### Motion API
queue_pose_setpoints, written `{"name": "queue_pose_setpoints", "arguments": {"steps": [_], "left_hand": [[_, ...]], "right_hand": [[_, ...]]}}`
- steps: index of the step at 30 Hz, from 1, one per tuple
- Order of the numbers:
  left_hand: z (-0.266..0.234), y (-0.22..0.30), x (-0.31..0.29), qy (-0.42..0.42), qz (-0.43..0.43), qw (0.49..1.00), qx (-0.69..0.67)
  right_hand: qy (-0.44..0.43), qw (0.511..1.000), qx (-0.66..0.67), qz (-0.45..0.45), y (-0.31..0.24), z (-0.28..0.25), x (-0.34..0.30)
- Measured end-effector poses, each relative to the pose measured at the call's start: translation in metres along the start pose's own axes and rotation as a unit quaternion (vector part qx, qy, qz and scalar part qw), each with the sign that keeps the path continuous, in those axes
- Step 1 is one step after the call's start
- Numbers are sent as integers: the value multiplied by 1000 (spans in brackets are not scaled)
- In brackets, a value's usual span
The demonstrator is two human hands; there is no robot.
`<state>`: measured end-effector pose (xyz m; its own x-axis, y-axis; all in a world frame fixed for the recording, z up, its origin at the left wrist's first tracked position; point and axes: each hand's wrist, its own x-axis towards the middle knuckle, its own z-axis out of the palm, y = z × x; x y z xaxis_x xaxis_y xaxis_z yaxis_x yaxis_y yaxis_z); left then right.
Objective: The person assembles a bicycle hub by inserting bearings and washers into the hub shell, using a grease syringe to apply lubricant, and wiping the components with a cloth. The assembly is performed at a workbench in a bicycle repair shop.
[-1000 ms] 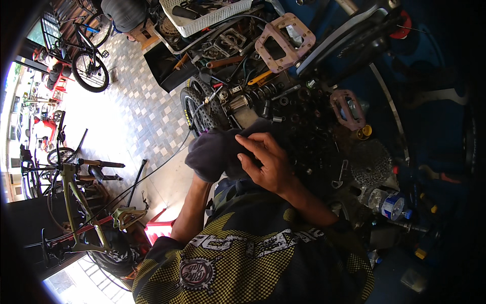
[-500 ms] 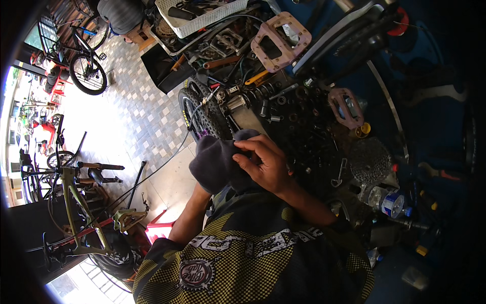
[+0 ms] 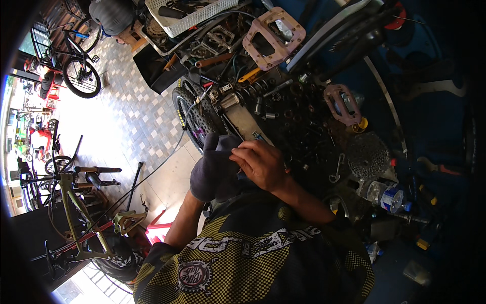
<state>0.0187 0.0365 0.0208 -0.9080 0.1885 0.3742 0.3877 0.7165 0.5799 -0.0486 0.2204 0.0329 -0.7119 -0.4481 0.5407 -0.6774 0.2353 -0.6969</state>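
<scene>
A dark grey cloth is draped over my left hand, in front of my chest. Below it only my left forearm shows; the fingers are hidden under the fabric. Bumps push up along the cloth's top edge. At the right side of the cloth, my right hand is closed, thumb and fingertips pinching the fabric's upper edge. Whether anything else lies inside the cloth cannot be seen.
Loose small bike parts and tools cover the dark bench at right, with two pedals, a cassette and a plastic bottle. A white basket stands at the back. An olive bike frame stands at left. Knobby tyres lie ahead.
The cloth has changed shape, with a narrow bump now standing up at its top. My right hand has shifted slightly down and left, still pinching the fabric. The whole view has turned a little.
</scene>
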Motion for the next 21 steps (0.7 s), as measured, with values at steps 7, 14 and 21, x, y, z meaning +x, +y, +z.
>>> {"name": "queue_pose_setpoints", "arguments": {"steps": [7, 14, 21], "left_hand": [[3, 10, 24, -26, -88, 983, -159], [-25, 13, 30, -20, -106, 991, -83], [-36, -7, 16, 11, -173, 973, -153]], "right_hand": [[25, 991, 87, 94, 12, -3, 7], [-138, 937, -179, 265, 137, -27, -29], [-217, 895, -252, 297, 145, -40, -16]]}}
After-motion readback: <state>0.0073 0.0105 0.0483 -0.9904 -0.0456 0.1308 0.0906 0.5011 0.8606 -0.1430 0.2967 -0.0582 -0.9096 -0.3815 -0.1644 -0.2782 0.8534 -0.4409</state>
